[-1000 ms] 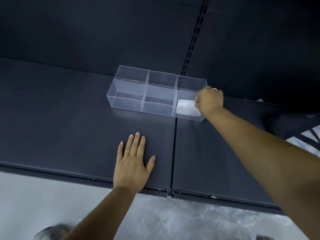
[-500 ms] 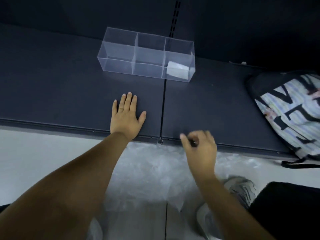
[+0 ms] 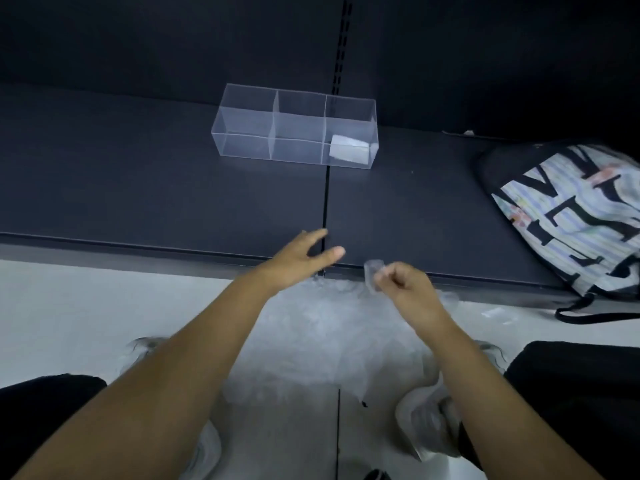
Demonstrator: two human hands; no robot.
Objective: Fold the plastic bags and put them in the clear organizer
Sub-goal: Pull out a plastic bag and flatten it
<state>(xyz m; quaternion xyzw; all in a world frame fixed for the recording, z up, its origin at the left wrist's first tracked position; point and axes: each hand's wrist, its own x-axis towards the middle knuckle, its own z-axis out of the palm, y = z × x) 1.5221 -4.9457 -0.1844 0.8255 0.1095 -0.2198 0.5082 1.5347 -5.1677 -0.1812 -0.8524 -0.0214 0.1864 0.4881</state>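
A clear organizer (image 3: 242, 133) with three compartments stands on the dark shelf (image 3: 138, 188). One folded white plastic bag (image 3: 348, 152) lies in its right compartment. A heap of clear plastic bags (image 3: 311, 337) lies on the pale floor below the shelf's front edge. My right hand (image 3: 403, 284) pinches the top edge of a clear bag from that heap, lifted to the shelf edge. My left hand (image 3: 304, 258) hovers just left of it over the shelf edge, fingers spread and holding nothing.
A striped drawstring bag (image 3: 568, 216) with black letters lies on the shelf at the right. Dark back panels with a slotted upright (image 3: 341, 46) rise behind the organizer. My knees and pale shoes (image 3: 429, 424) are on the floor beside the heap.
My right hand came back from the organizer, went down to the heap and now lifts a clear bag. My left hand left its flat rest on the shelf and moved toward the right hand.
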